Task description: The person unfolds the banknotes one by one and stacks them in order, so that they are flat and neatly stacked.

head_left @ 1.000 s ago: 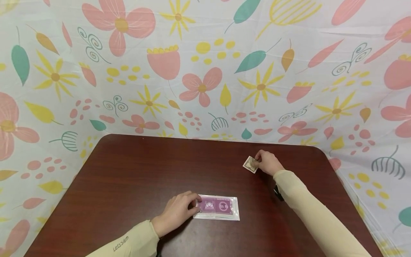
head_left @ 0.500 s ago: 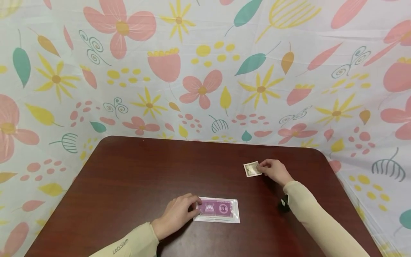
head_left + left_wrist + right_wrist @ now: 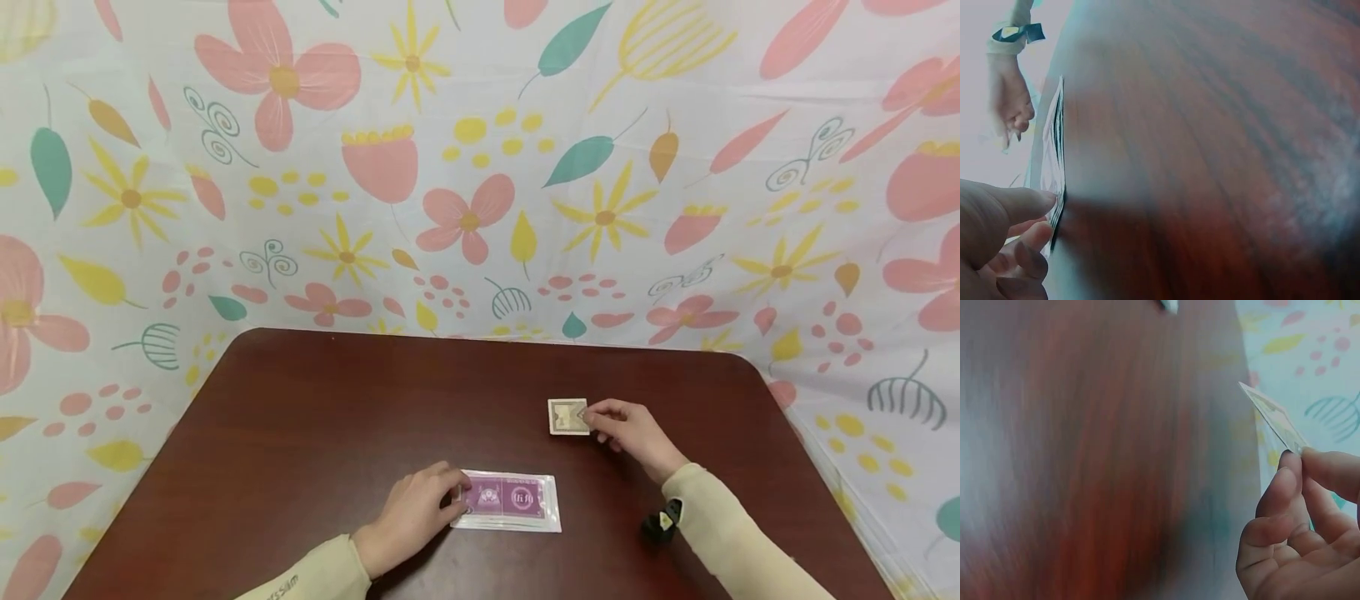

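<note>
A stack of purple banknotes in clear sleeves [image 3: 510, 497] lies on the table in the head view. My left hand [image 3: 416, 508] grips its left end between thumb and fingers. Seen edge-on in the left wrist view, the stack [image 3: 1057, 137] shows several thin layers. Farther back and to the right, my right hand [image 3: 633, 433] pinches a small, nearly square, stamp-like paper [image 3: 567, 417] with a brownish print and pale border. Thumb and forefinger hold that paper [image 3: 1272, 415] by one edge, tilted above the table in the right wrist view.
The dark red-brown wooden table [image 3: 337, 417] has rounded far corners. Behind it and along both sides hangs a white cloth [image 3: 480, 275] printed with flowers and leaves. A black wrist strap [image 3: 662, 521] sits at my right sleeve.
My right hand has come nearer with the small paper, which has moved slightly left and turned squarer to the view. My left hand stays on the banknotes. The head view has tilted slightly up.
</note>
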Available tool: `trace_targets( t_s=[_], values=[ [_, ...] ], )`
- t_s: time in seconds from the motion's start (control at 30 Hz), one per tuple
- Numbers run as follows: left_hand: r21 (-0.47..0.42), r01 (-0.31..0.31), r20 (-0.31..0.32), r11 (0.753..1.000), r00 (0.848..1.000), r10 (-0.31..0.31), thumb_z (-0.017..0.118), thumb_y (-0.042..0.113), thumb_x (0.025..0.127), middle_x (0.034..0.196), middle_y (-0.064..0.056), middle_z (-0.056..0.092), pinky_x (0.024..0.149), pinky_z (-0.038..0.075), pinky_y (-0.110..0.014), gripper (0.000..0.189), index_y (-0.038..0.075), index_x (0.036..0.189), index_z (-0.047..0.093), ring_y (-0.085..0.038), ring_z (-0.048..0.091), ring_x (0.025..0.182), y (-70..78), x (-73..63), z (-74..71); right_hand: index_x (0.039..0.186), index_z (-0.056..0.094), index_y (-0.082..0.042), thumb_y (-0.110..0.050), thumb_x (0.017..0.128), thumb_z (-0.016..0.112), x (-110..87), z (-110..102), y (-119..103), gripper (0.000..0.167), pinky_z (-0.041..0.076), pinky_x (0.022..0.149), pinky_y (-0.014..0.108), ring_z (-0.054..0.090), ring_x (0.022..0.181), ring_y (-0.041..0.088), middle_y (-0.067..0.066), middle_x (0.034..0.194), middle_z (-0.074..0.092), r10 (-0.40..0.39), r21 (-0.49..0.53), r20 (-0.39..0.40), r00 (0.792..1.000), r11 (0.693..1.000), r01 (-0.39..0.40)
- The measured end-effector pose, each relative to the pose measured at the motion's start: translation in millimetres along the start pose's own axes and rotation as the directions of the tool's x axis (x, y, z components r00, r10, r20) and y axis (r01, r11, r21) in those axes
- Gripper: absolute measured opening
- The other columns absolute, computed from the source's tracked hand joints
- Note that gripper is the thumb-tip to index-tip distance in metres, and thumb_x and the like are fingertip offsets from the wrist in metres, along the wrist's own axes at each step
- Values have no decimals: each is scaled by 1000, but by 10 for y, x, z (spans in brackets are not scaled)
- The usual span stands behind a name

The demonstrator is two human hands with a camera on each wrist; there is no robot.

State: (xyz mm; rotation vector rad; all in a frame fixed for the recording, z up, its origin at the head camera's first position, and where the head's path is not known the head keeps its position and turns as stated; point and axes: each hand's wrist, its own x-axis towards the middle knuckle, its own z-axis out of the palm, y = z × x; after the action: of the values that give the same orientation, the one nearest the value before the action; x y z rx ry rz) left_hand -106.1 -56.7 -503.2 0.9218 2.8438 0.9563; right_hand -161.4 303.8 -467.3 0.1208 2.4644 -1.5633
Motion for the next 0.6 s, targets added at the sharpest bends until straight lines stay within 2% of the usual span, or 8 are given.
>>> trace_targets(
  t_s=[0.23,0.43,0.6],
  values=[
    [25,-28,-43,999,999,29,82,14,88,84,10,61,60,47,-23,13,16,100,76,0,55,70,-15,-25,15,114,73,-1,-22,100,71,-132,224,-154,26,48,61,30,57,74,22,7,85,64,-27,25,48,999,999,26],
    [40,-43,-35,998,998,45,83,14,87,84,11,62,59,48,-25,15,17,99,76,0,57,71,-1,-55,27,110,75,-2,-21,98,73,-216,353,-193,22,48,60,28,55,67,17,5,81,64,-20,50,85,996,999,16],
    [49,-50,-46,998,998,53,83,14,87,84,10,62,59,48,-24,14,17,99,76,0,57,70,2,-28,26,108,76,-3,-21,98,73,-223,393,-202,21,46,58,27,54,66,16,5,79,62,-47,60,79,996,997,43]
  ],
)
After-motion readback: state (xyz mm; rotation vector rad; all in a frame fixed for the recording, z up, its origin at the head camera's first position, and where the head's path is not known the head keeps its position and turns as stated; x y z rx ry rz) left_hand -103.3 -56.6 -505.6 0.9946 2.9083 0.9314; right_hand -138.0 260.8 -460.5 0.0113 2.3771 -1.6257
